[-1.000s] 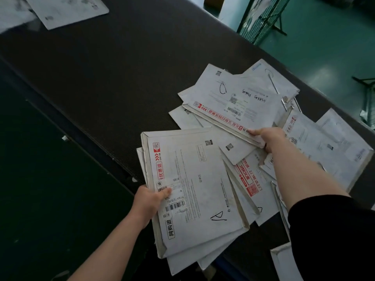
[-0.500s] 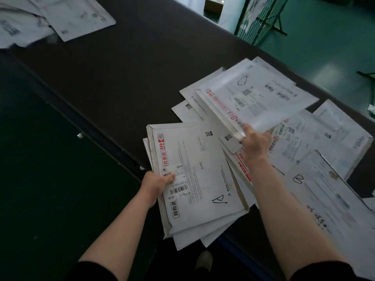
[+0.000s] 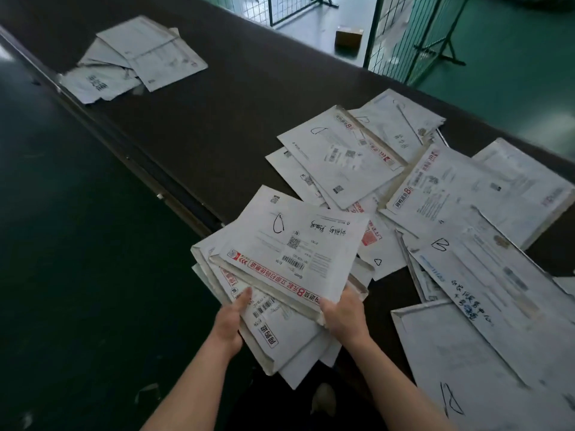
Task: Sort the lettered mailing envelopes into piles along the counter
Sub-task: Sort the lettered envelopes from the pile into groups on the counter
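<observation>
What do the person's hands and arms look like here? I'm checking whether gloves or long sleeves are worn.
No gloves: the left hand and right hand are bare, with no rings, watch or wristbands visible. Both forearms are uncovered down to the bottom edge of the head view, so no sleeve shows now.

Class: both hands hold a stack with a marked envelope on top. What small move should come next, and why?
Probably the right hand lets go of the top envelope, leaving it on the stack that the left hand grips, since its pen mark shows and more loose envelopes wait.
</observation>
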